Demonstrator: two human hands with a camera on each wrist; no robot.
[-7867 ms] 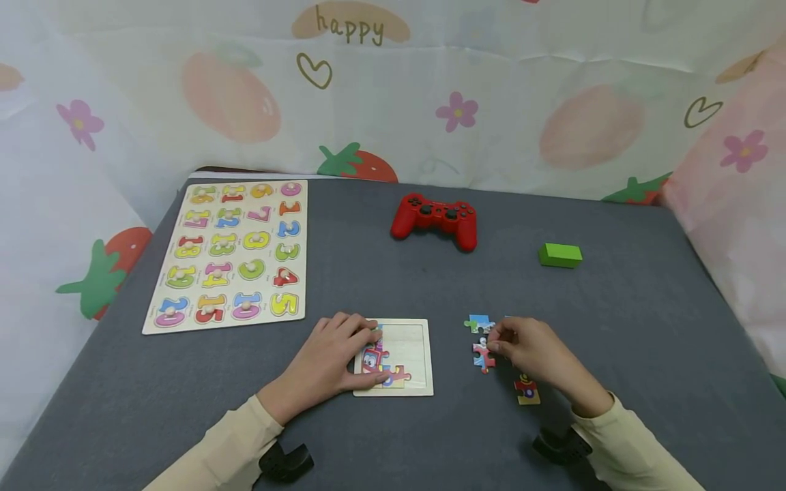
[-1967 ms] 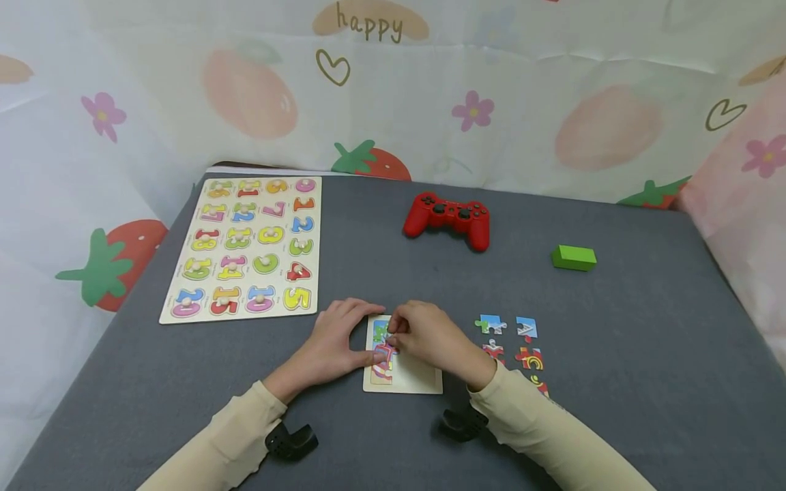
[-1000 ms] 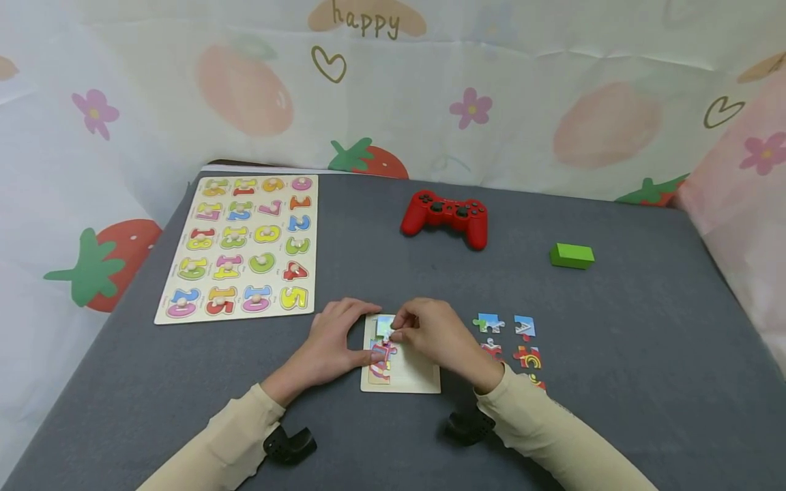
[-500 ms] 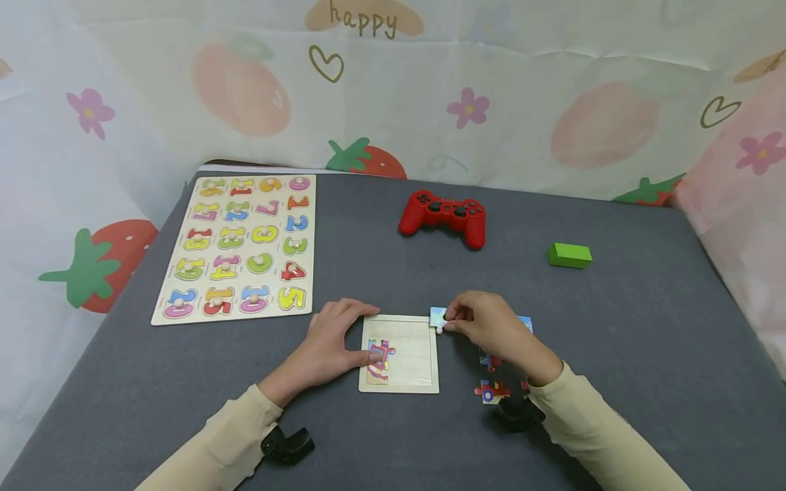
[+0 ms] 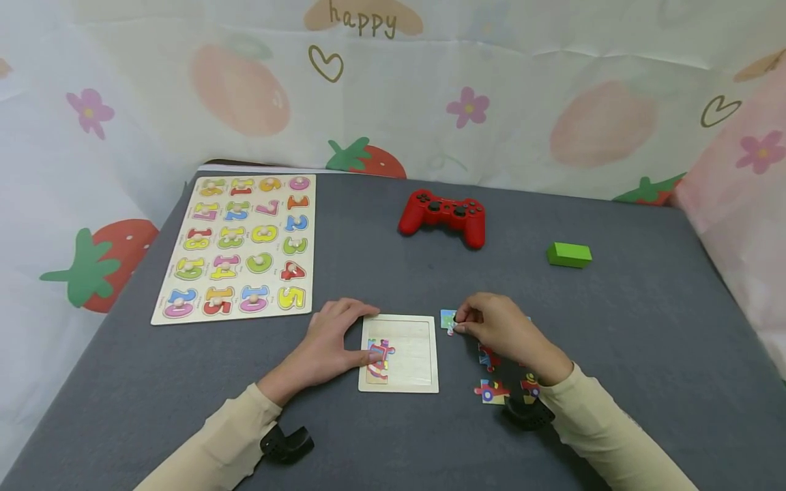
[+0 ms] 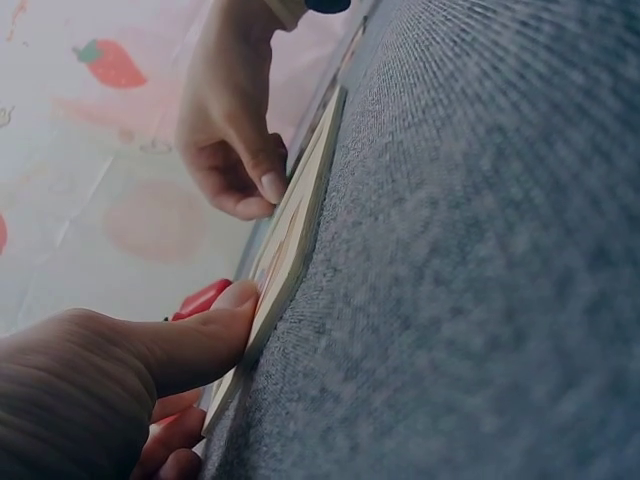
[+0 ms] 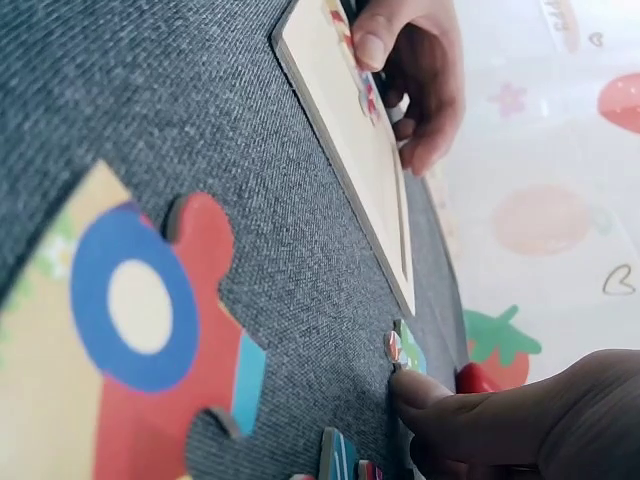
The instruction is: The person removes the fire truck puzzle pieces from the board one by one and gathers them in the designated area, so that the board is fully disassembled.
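My left hand (image 5: 322, 348) holds the wooden puzzle tray (image 5: 411, 354) at its left side. The thumb (image 6: 225, 310) lies over joined puzzle pieces (image 5: 378, 369) in the tray's lower left; the other fingers are at the far edge. Right of the tray, my right hand (image 5: 503, 334) pinches a blue-and-green puzzle piece (image 5: 447, 318) by its right side, close to the cloth. Beneath and beside that hand are several loose pieces, among them one with a blue wheel (image 5: 492, 393) and a red one (image 5: 531, 386). The hand partly hides others.
A number peg board (image 5: 245, 245) lies at the left. Behind the tray is a red game controller (image 5: 443, 217), with a green block (image 5: 569, 255) farther right. Grey cloth (image 5: 368, 443) covers the table, and a patterned curtain (image 5: 503, 61) hangs behind.
The right hand has lifted the blue-and-green piece out of the tray's upper left and carried it right, past the tray's edge. The left hand has stayed on the tray.
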